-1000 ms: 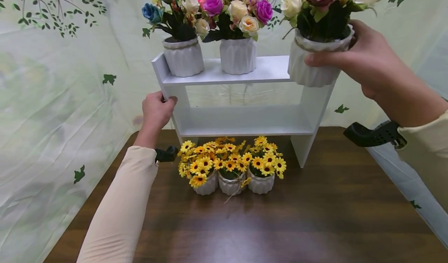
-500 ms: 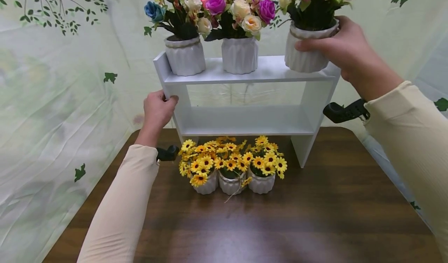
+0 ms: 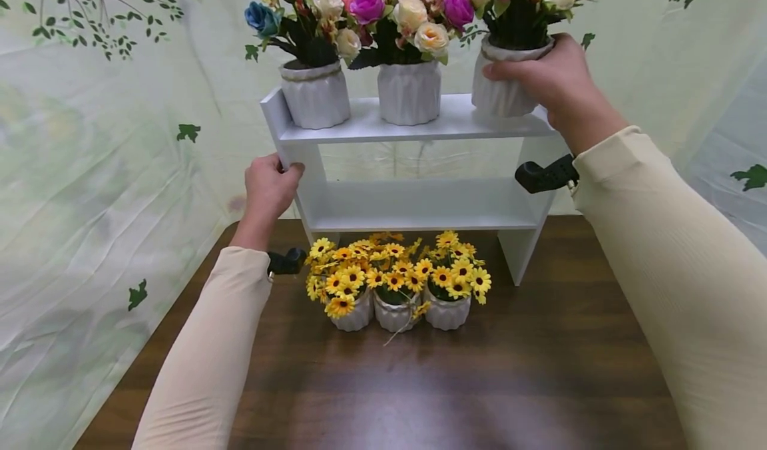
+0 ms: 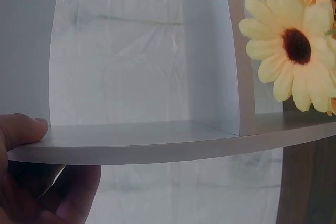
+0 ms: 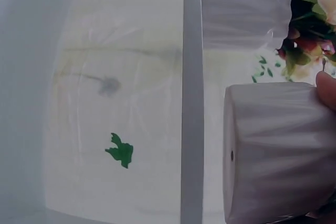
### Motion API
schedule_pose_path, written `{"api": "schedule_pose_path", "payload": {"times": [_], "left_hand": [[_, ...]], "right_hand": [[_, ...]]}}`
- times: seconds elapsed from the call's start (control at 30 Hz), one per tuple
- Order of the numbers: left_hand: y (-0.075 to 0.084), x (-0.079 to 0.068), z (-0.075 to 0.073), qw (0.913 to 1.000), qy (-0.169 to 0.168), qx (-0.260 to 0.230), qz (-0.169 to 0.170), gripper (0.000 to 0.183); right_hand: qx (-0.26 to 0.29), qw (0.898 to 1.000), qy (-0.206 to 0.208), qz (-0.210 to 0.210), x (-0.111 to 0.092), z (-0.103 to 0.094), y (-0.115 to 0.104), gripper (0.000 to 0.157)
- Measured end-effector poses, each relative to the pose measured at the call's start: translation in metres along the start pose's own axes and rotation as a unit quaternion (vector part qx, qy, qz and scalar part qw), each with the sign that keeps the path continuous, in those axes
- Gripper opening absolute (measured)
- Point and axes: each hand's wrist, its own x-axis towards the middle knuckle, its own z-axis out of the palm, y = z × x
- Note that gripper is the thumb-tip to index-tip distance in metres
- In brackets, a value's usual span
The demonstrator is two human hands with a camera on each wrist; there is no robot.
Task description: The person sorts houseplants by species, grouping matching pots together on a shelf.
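At the upper right, my right hand (image 3: 563, 84) grips a white ribbed flowerpot (image 3: 502, 96) of dark red and cream roses, thumb across its front. In the right wrist view a narrow gap shows between this pot's base (image 5: 229, 156) and the top board (image 5: 192, 129). Two more pots stand on the top board: one with blue and cream roses (image 3: 315, 98), one with purple and peach roses (image 3: 410, 94). My left hand (image 3: 267, 187) holds the left side panel of the white shelf (image 3: 425, 204), thumb (image 4: 26, 130) on one face and fingers on the other.
Several yellow daisies bloom in three small white pots (image 3: 395, 313) on the brown wooden table (image 3: 455, 383), in front of the shelf. A leaf-printed cloth (image 3: 150, 184) hangs behind and at the sides.
My right hand has carried the rose pot left and inward from the right, lowering it over the top board's right end. The left hand stays on the side panel.
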Motion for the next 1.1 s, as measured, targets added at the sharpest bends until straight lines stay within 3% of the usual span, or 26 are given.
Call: {"api": "schedule_pose_path", "payload": {"times": [0.23,0.43,0.57,0.83,1.1], "left_hand": [[0.001,0.002,0.001,1.0000,-0.004,-0.002,-0.005,0.034],[0.002,0.001,0.001,1.0000,-0.004,-0.005,-0.004,0.034],[0.000,0.000,0.001,1.0000,0.000,-0.006,-0.004,0.034],[-0.001,-0.002,0.001,1.0000,-0.007,0.003,0.003,0.035],[0.000,0.000,-0.002,0.9999,-0.004,0.008,0.005,0.036]], "right_hand": [[-0.005,0.999,0.010,0.038,0.010,0.008,0.004,0.095],[0.012,0.999,0.018,0.043,0.014,0.014,0.008,0.095],[0.018,0.999,0.013,0.037,0.015,0.017,0.014,0.098],[-0.029,0.999,-0.018,0.017,0.015,0.014,0.025,0.101],[-0.027,0.999,-0.017,0.011,0.016,0.013,0.024,0.105]]}}
